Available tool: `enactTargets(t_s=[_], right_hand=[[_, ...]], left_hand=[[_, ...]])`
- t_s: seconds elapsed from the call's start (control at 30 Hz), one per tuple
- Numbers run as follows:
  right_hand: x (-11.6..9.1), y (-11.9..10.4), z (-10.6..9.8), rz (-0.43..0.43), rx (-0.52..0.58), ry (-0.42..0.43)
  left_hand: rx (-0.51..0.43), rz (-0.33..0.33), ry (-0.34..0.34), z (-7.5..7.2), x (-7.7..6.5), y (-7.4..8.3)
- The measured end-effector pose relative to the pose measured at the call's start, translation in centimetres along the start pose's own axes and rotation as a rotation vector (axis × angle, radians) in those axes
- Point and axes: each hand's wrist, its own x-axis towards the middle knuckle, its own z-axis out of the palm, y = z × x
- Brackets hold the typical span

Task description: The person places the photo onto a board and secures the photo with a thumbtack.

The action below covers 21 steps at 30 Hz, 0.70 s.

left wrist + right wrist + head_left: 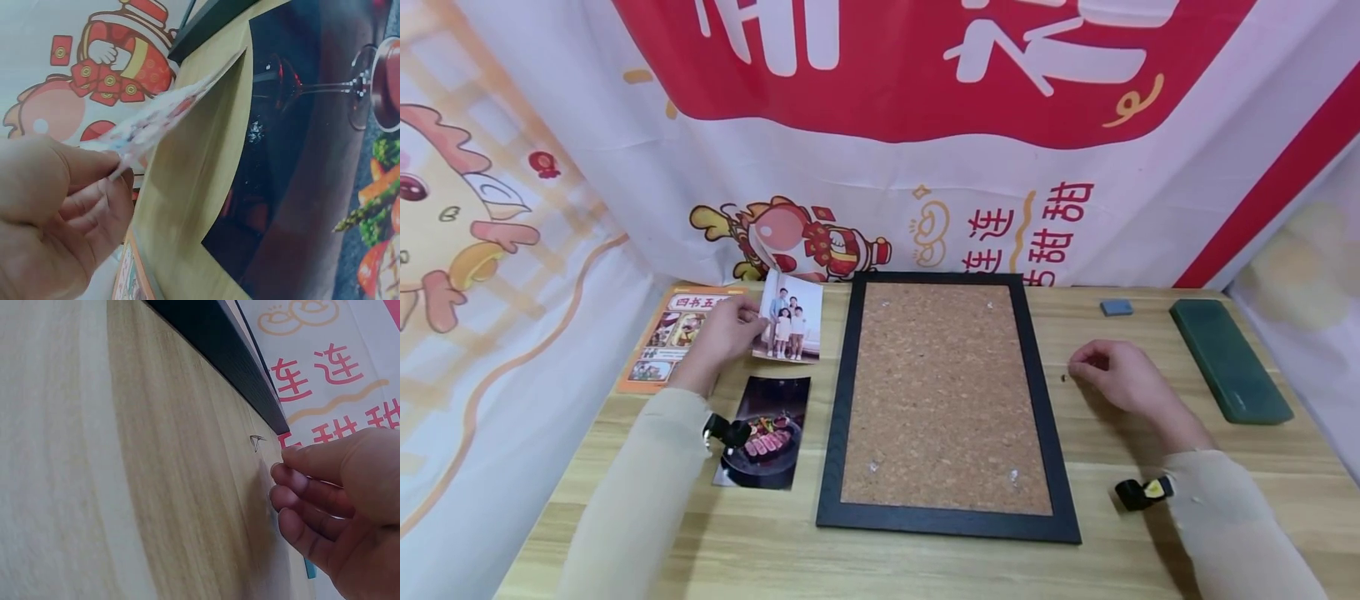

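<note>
And here is the left hand (730,329), pinching the left edge of a glossy rectangular print of four people standing together (791,321) between thumb and bent fingers; the left wrist view shows that print tilted up, edge-on, over the pale wood-grain table (955,571). Just below it lies a dark glossy print of sliced steak on a round plate (767,446), flat on the wood, and beside the left forearm sits an orange-bordered paper booklet (651,367), partly hidden by the hand. Centre stage, a rectangular cork board with a flat black frame (947,400) lies face up between the two hands, a small shiny pale spot near each corner of the cork. Over on the other side, the right hand (1116,371) hovers with its fingers loosely bent, thumb tip close by the forefinger; just beside those tips, and apart from them, is a tiny metal tack (257,442) on the table, right of the frame. Farther out, a small blue block (1116,307) rests near the back edge, and a long translucent green box (1231,362) lies at the far right. Behind it all hangs a white cloth with a big red panel (887,100).
</note>
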Motion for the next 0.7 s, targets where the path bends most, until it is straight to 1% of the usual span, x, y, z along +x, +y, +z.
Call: enactTargets(t_s=[0.2, 0.37, 0.5, 0.7], right_hand=[[0.0, 0.0, -0.1, 0.013, 0.016, 0.003], [-0.1, -0.1, -0.3, -0.007, 0.016, 0.015], [-0.1, -0.4, -0.4, -0.026, 0.018, 0.034], [0.0, -1.2, -0.8, -0.024, 0.043, 0.032]], left_hand=[[-0.117, 0.038, 0.002, -0.7, -0.8, 0.2], [-0.214, 0.038, 0.009, -1.1, -1.5, 0.3], [-0.241, 0.026, -0.013, -1.2, -1.9, 0.5], [-0.232, 0.022, -0.040, -1.0, -2.3, 1.1]])
